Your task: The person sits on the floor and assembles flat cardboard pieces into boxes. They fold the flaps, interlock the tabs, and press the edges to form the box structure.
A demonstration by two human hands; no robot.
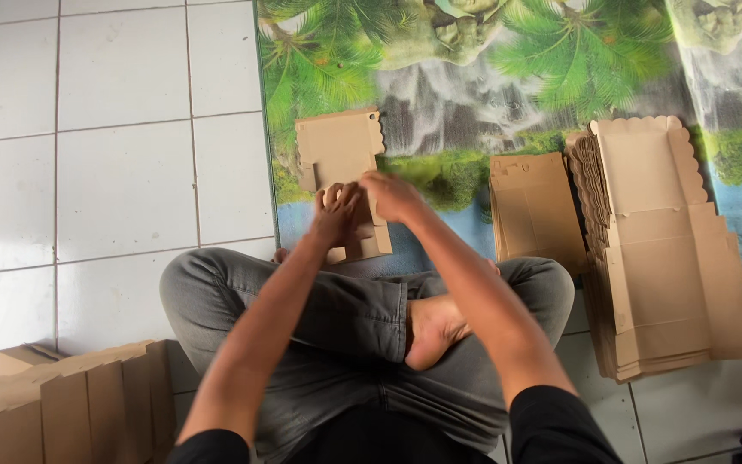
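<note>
**Folding a flat cardboard piece on the mat**

Looking down, I see folded brown boxes [62,412] at the far left, standing in a row on the white tile floor [122,189]. Next comes my left hand [337,213]. Its fingers are curled and pressed close together on the flat cardboard piece [341,155]. That piece lies on the mat with palm trees [474,94], just in front of my crossed legs in grey pants [345,326]. It has a wavy edge on one side. My right hand [392,196] touches the same piece, right beside the left hand. It looks blurry, so I cannot tell how its fingers sit. Further right lies a small pile of flat cardboard [534,210]. At the far right is a big stack of flat box sheets [667,258], partly on the mat and partly on the tiles.
</note>
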